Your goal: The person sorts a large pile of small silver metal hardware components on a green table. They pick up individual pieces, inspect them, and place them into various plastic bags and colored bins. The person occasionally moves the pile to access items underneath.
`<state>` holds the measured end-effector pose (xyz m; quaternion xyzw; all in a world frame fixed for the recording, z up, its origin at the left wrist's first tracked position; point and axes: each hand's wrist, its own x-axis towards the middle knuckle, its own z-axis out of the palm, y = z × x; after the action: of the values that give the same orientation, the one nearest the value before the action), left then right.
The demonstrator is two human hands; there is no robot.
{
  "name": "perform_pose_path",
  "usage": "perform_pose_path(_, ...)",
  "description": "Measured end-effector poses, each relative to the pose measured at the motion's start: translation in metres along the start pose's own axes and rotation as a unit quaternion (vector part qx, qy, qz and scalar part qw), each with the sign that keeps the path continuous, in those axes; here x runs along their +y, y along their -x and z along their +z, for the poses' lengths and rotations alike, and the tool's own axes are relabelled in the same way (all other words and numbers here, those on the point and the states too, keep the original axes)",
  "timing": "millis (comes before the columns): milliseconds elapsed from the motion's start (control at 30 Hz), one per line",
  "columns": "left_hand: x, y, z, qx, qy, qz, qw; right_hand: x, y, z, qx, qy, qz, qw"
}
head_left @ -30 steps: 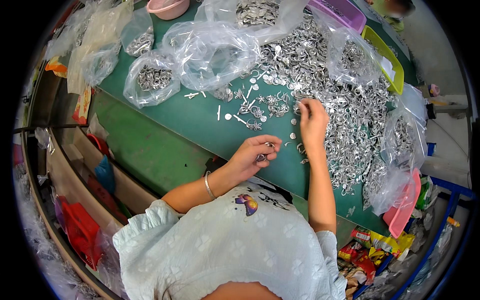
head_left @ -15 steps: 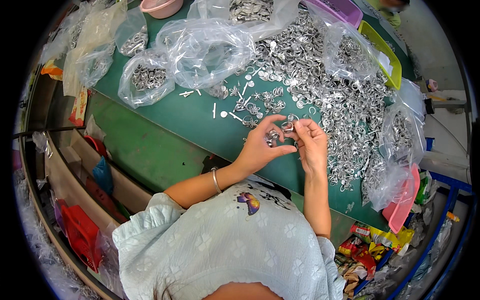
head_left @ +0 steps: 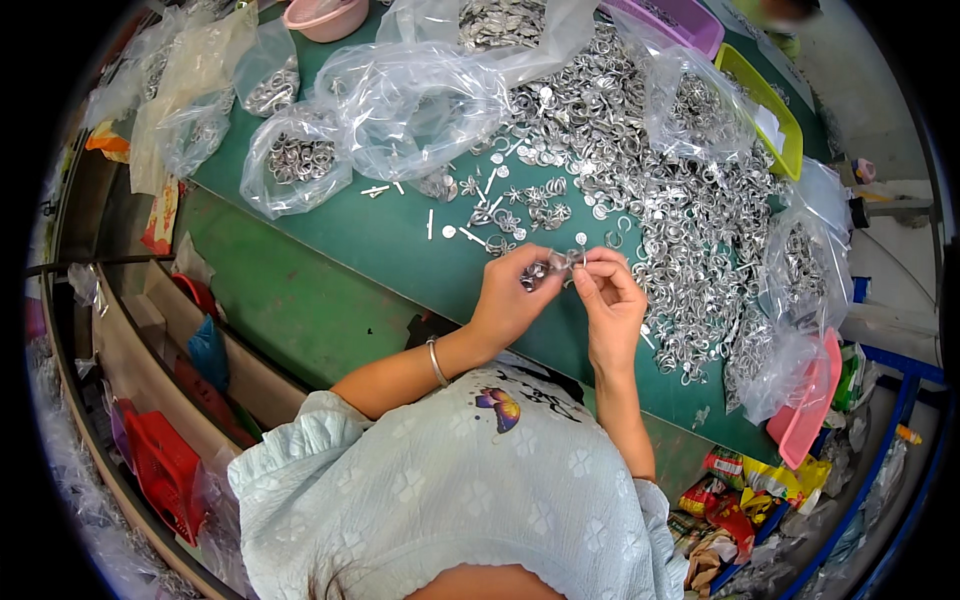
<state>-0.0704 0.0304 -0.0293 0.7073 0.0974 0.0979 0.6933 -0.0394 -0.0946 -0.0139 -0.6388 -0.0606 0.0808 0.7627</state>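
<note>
Both hands met just right of frame centre, over the dark green table mat. Left hand had fingers curled and pinched on a small cluster of silvery metal ring parts. Right hand had fingertips pressed together on a small silver metal piece, touching the cluster's right side. Parts too small to tell exactly how they joined, probably one piece fitted against the other. Thin silver bangle sat on the left wrist.

Big loose heap of silver metal rings and clips covered the right half of the mat, just beyond the right hand. A few loose silver pins and small parts were scattered above the hands, near centre.

Crumpled clear plastic bag lay upper centre. Clear plastic bag holding silver rings sat upper left; more clear bags sat further left. Another clear plastic bag with silver parts was at the right edge.

Pink plastic bowl was at the top edge, purple plastic tray top right, yellow-green plastic tray below it, pink plastic scoop lower right. Red plastic crate sat lower left under the bench.

Person wore a pale blue floral top, bottom centre.
</note>
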Motion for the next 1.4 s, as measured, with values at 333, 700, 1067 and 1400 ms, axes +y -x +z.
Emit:
perform_pose_path(333, 0.022, -0.006, -0.014, -0.042, 0.002, 0.048, 0.998, -0.010, 0.001, 0.000, 0.003, -0.026, 0.035, 0.999)
perform_pose_path(700, 0.023, -0.011, -0.020, -0.128, -0.045, 0.031, 0.990, -0.015, 0.006, 0.000, 0.023, 0.068, 0.093, 0.993)
perform_pose_path(1067, 0.024, 0.002, -0.018, -0.086, -0.119, 0.132, 0.980, -0.023, 0.006, 0.010, 0.010, 0.389, -0.231, 0.892)
perform_pose_path(1400, 0.024, -0.001, -0.022, -0.128, -0.177, 0.126, 0.968, -0.034, 0.006, 0.000, -0.102, 0.358, -0.171, 0.912)
